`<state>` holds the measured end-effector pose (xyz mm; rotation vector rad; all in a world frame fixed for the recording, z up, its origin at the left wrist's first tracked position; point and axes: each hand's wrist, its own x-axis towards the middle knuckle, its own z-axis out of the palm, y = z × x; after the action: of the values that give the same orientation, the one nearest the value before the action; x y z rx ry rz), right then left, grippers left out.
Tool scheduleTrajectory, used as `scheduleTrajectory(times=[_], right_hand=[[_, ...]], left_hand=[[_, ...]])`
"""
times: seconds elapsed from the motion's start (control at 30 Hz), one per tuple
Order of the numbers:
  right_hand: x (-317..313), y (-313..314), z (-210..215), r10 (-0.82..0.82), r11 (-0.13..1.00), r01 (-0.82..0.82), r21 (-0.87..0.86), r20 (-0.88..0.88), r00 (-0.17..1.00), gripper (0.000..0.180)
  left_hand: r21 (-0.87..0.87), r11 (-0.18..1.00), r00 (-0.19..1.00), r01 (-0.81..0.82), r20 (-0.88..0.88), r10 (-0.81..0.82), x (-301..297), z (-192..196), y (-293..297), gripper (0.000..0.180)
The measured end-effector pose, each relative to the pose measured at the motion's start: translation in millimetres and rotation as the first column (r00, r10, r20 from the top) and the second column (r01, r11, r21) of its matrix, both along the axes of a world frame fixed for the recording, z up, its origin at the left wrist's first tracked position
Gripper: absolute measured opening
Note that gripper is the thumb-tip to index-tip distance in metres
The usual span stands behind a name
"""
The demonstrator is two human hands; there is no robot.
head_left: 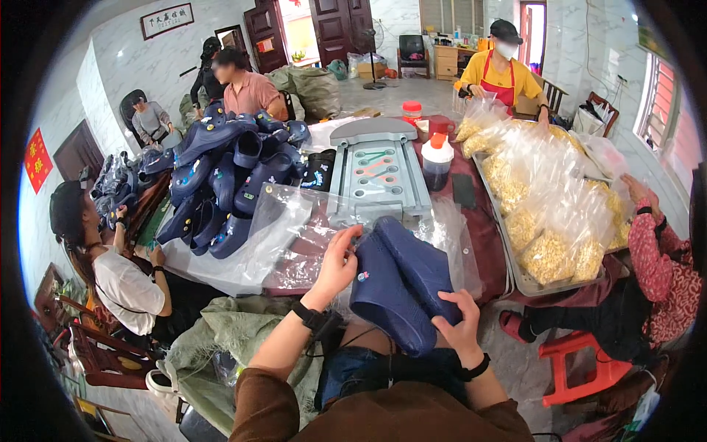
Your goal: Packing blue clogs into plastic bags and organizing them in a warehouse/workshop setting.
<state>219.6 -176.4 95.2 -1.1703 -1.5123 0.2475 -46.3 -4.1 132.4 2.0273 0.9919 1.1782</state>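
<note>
A pair of navy foam clogs [398, 287] is in front of me, side by side, with a small colourful charm on the left one. My left hand [337, 261] has its curled fingers against the outer upper edge of the left clog. My right hand [459, 324] grips the right clog near its lower right side, thumb and fingers around the edge. Below and beyond them lies a clear plastic bag [294, 239] on the dark red tablecloth. A grey tray-like device [381, 166] with round recesses and coloured bars stands just past the clogs.
Navy clogs are heaped [221, 173] to the left. A metal tray [508, 247] holds bags of yellow pieces at right. A white bottle [437, 158] stands between. A green sack [228, 342] is by my left arm, a red stool [582, 365] at right. Several people surround the table.
</note>
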Motion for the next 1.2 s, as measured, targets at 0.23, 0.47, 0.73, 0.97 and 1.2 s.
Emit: scheduleTrajectory(times=[0.23, 0.47, 0.73, 0.97, 1.2], right_hand=[[3, 33, -1, 0.036, 0.991, -0.062, -0.123, -0.207, 0.978, 0.021], [-3, 72, 11, 0.156, 0.965, -0.192, -0.179, -0.201, 0.967, 0.022], [-32, 83, -5, 0.341, 0.909, -0.368, -0.197, -0.16, 0.927, 0.066], [1, 91, 26, 0.24, 0.917, -0.161, -0.364, 0.181, 0.954, 0.053], [17, 199, 30, 0.186, 0.97, -0.144, -0.194, 0.219, 0.958, 0.066]], left_hand=[[0.27, 0.961, 0.994, -0.051, -0.083, 0.076, 11, -11, 6, 0.066], [0.053, 0.986, 0.987, 0.156, -0.049, -0.154, -9, -11, 17, 0.06], [0.136, 0.987, 0.929, 0.082, -0.369, -0.026, 1, 20, -28, 0.114], [0.096, 0.984, 0.841, 0.15, -0.535, -0.076, -8, 23, -46, 0.117], [0.106, 0.99, 0.864, 0.093, -0.502, -0.027, -6, 15, -49, 0.104]])
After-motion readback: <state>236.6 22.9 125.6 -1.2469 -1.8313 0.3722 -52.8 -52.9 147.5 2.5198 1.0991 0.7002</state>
